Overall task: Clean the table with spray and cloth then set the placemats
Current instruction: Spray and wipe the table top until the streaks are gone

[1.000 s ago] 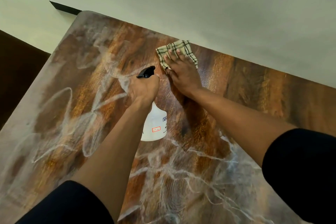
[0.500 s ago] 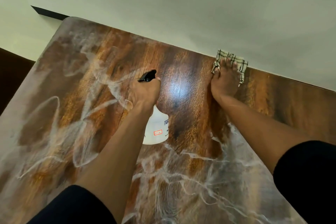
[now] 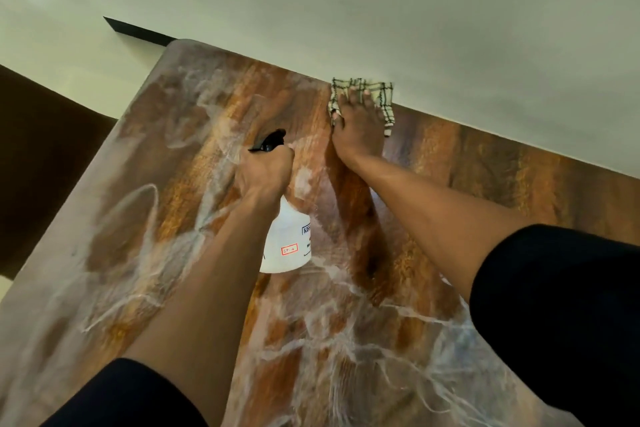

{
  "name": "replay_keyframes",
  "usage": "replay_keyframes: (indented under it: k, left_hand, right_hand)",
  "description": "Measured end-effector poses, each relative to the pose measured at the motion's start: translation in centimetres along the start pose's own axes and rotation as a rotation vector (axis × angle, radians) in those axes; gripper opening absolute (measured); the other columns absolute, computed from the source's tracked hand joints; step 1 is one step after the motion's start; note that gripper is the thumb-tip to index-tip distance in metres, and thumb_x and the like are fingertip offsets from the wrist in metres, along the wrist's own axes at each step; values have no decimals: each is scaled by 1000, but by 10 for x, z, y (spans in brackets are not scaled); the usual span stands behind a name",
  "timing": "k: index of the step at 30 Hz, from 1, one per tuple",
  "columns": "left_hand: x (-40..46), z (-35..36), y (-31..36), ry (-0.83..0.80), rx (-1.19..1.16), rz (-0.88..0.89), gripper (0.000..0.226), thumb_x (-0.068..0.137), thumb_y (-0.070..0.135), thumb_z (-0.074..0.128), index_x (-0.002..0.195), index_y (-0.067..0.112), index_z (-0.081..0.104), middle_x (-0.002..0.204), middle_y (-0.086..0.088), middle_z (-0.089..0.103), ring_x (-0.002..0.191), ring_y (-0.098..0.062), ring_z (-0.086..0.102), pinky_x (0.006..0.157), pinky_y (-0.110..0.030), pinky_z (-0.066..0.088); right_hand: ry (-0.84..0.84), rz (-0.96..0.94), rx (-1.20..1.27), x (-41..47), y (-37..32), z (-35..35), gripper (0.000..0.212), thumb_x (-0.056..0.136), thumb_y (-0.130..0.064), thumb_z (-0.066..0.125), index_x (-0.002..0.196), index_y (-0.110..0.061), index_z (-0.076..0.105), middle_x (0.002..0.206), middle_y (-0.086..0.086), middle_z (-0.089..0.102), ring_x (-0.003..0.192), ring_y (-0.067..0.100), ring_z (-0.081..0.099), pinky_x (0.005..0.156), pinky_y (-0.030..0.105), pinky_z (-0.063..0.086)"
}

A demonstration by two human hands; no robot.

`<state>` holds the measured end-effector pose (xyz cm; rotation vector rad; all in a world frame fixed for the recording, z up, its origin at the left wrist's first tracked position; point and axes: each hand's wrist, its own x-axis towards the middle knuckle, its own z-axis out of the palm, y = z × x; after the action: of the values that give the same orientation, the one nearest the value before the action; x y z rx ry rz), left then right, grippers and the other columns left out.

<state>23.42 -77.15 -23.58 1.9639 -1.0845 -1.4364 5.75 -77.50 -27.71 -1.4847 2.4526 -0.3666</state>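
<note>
the right hand (image 3: 358, 133) slid the checked cloth (image 3: 384, 99) from mid-bench out to the bench's far edge (image 3: 485, 133).

Likely a home dining space: wood-grain table (image 3: 519, 191) pushed against a plain pale wall (image 3: 381, 10) just beyond the wiping hand, dark skirting strip (image 3: 138, 32) and dark floor (image 3: 41, 149) far left of the grip.

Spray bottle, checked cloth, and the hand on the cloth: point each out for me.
Spray bottle (image 3: 289, 239): head view, on its white body below the grip.
Checked cloth (image 3: 384, 97): head view, on the corner past the fingertips.
Right hand (image 3: 358, 128): head view, on its back.
</note>
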Motion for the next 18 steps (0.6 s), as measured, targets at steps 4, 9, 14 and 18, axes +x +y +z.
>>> replay_keyframes:
  k: [4, 9, 14, 18]
  left_hand:
    - [7, -15, 2, 62, 14, 24, 73, 58, 34, 65, 130, 31, 76, 94, -9, 80, 75, -32, 69, 71, -44, 61]
    - [-1, -19, 3, 62, 15, 34, 63, 66, 32, 66, 128, 27, 76, 90, -8, 78, 80, -32, 71, 77, -45, 63]
    - [5, -11, -3, 50, 13, -15, 65, 63, 33, 68, 125, 17, 74, 94, -15, 79, 73, -32, 73, 68, -44, 65]
    - [8, -8, -5, 8, -9, -27, 58, 64, 31, 68, 116, 5, 75, 78, -13, 73, 52, -26, 63, 59, -33, 52]
  right_hand:
    - [-123, -173, 10, 19, -26, 3, 54, 110, -30, 38, 163, -22, 28, 172, 0, 17, 160, 26, 6, 127, 48, 11]
    - [-133, -262, 25, 18, 8, -6, 51, 112, -36, 36, 162, -27, 30, 171, -5, 20, 159, 22, 10, 129, 43, 10]
    - [65, -112, -9, -13, 64, -8, 49, 111, -35, 38, 159, -23, 38, 167, -2, 31, 157, 22, 21, 128, 44, 17]
    - [88, -53, -14, -23, 66, -5, 50, 111, -33, 37, 160, -23, 34, 169, -3, 26, 159, 21, 15, 128, 42, 12]
